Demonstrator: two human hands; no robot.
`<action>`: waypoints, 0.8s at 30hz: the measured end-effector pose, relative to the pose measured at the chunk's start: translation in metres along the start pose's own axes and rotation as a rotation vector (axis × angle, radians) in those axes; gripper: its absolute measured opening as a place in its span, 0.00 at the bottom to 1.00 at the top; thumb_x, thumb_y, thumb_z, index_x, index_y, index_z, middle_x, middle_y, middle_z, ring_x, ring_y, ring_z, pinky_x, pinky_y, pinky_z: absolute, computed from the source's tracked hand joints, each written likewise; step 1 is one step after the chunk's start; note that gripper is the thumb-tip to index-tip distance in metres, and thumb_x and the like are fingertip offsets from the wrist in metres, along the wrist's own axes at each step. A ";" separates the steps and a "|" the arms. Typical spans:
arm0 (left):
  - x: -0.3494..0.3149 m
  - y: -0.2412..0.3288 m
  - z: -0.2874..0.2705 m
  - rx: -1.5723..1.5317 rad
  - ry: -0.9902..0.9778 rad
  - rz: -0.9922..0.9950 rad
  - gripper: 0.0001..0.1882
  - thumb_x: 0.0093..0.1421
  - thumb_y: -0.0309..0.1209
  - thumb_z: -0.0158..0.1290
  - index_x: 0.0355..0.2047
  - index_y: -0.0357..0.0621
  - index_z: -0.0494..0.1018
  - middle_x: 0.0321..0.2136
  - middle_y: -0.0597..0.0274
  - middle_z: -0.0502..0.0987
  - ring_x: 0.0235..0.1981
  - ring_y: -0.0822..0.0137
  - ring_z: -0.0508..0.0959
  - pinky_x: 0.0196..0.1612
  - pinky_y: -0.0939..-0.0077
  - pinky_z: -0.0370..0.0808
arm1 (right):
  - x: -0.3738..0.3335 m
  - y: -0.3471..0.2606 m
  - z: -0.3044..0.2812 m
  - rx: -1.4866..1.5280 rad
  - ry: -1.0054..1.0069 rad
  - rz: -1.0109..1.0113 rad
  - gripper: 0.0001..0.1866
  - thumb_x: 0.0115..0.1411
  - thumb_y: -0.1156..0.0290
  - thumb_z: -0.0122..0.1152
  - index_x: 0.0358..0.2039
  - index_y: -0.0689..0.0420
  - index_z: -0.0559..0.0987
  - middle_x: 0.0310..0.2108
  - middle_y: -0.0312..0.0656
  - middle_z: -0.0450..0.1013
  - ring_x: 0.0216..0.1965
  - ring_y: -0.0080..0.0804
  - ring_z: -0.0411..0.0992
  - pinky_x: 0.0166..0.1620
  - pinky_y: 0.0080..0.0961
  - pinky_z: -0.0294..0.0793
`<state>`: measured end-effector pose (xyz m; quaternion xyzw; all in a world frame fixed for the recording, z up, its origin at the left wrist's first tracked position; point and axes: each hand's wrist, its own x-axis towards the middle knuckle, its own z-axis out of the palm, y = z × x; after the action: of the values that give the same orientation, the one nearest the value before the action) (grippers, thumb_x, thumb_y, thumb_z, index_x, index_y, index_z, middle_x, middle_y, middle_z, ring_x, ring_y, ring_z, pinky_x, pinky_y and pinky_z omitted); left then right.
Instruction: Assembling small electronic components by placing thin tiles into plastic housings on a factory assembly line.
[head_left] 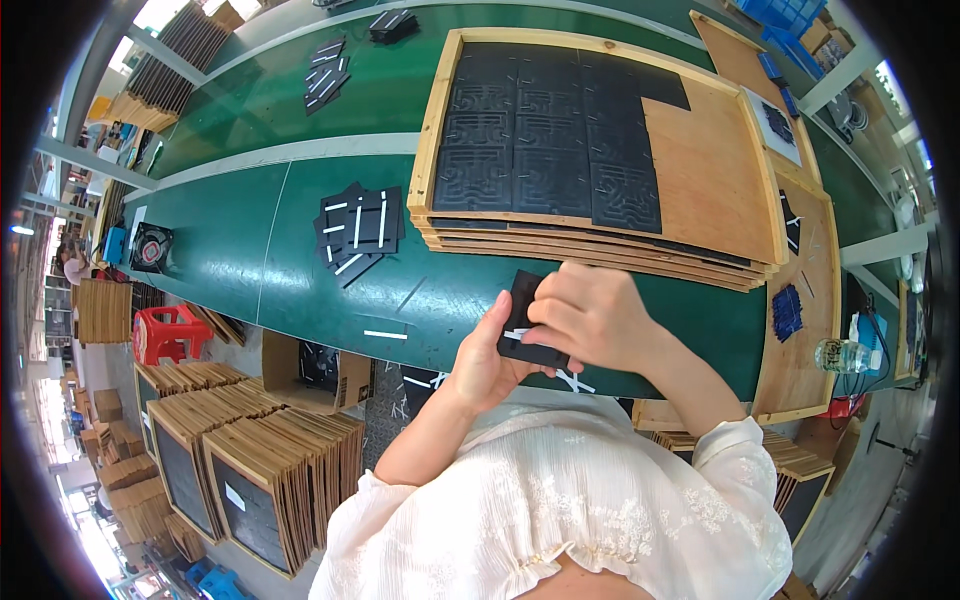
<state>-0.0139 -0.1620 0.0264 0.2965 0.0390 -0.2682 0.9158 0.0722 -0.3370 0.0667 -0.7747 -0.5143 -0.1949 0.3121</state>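
Near the front edge of the green table, my left hand [482, 358] holds a small flat black panel [522, 292] from beneath, with the thumb along its side. A narrow white strip [516, 334] lies across the panel. My right hand [598, 315] is closed over the panel's right side, its fingertips pinched at the strip; the curled fingers hide part of both. To the left, a loose pile of similar black panels [372, 222] with white strips rests on the table. A single white strip [385, 335] lies near the table edge.
Beyond my hands stands a stack of wooden trays [598, 236], the top one partly covered with black patterned panels [550, 130]. More black pieces [326, 78] lie farther back. A fan [152, 247] sits at left, a clear bottle [842, 356] at right. Stacked boards [285, 470] fill the lower left.
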 end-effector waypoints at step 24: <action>-0.003 0.020 -0.002 0.076 0.126 0.220 0.41 0.72 0.62 0.25 0.64 0.40 0.63 0.53 0.47 0.76 0.46 0.55 0.80 0.48 0.66 0.75 | -0.041 -0.048 0.023 0.328 0.059 0.234 0.13 0.45 0.78 0.71 0.34 0.56 0.83 0.22 0.37 0.73 0.22 0.33 0.72 0.25 0.27 0.71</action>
<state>-0.0062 -0.1457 0.0358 0.3495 0.0536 -0.1482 0.9236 0.0114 -0.3358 0.0382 -0.7620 -0.4362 -0.0936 0.4694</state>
